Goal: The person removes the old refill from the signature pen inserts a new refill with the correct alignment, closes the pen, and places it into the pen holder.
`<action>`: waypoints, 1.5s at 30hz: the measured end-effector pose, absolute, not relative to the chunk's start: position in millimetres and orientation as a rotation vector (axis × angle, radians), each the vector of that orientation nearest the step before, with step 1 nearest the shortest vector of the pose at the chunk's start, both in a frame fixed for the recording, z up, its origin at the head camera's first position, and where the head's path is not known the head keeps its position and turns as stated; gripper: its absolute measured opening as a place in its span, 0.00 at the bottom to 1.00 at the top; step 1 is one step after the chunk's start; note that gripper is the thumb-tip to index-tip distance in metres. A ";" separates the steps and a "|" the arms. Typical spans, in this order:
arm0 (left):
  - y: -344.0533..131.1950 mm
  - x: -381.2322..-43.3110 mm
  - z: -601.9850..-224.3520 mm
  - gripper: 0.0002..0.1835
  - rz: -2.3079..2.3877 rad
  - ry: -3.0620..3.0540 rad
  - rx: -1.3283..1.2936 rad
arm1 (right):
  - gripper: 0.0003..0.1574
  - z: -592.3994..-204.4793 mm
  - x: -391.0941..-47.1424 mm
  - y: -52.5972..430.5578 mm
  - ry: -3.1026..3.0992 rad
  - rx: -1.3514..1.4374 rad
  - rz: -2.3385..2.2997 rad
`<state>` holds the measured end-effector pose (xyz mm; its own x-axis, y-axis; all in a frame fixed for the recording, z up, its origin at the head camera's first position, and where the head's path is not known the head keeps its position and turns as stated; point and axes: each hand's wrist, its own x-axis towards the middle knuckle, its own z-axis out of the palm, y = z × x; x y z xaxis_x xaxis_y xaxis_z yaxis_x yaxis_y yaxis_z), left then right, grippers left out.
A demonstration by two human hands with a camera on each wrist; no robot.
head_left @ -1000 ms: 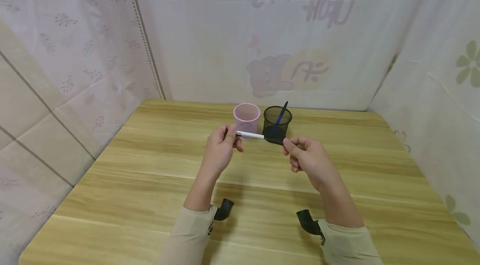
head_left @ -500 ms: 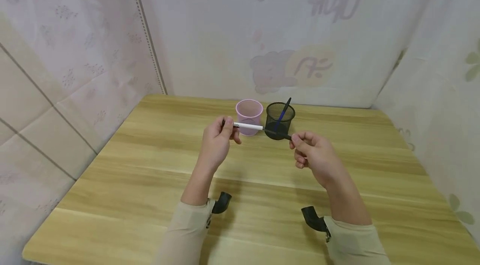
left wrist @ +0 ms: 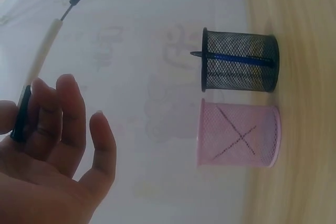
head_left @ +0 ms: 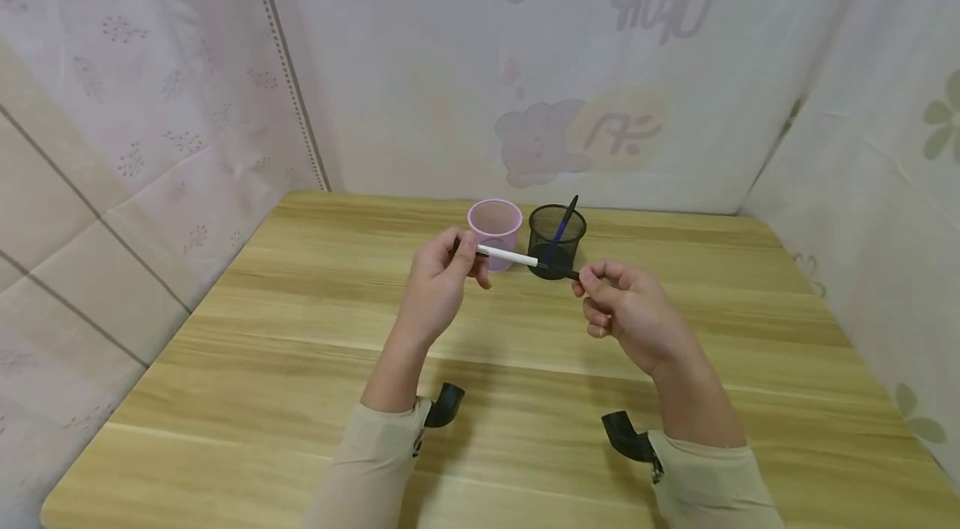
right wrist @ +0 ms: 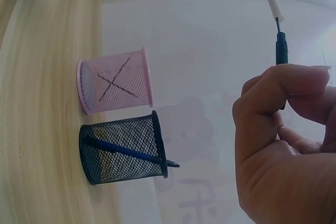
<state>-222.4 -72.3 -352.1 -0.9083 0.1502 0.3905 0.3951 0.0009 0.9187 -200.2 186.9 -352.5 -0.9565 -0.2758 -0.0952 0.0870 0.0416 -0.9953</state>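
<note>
Above the table, both hands hold the two parts of a pen. My left hand [head_left: 438, 283] pinches the black end of its white barrel [head_left: 510, 255] between thumb and fingers. My right hand [head_left: 630, 308] pinches the black ridged grip section [right wrist: 282, 51] at the other side. A thin rod [left wrist: 66, 11] bridges the short gap between barrel and grip section, nearly in line with both. Behind the hands stand a pink mesh pen holder [head_left: 495, 221] and a black mesh pen holder [head_left: 557, 242]. A blue pen with a black tip [head_left: 564, 221] leans inside the black one.
The wood-grain table [head_left: 300, 396] runs back to a pale printed curtain [head_left: 405, 79]. A dark X [left wrist: 239, 137] marks the pink holder's side. Black curved pieces [head_left: 446, 406] stick out from both sleeves.
The white barrel and the black grip section are closer together than half a second ago, with less rod showing between them. Both hands keep their pinch, and the holders stay put.
</note>
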 end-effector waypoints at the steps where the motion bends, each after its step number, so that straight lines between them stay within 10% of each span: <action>1: -71.8 -222.6 -353.0 0.17 -2.019 -2.094 -0.577 | 0.11 -352.4 -199.7 186.3 2.063 -0.192 -1.997; 45: -79.9 -224.4 -364.8 0.17 -2.156 -2.031 -0.450 | 0.14 -347.7 -192.0 200.2 2.070 -0.151 -2.029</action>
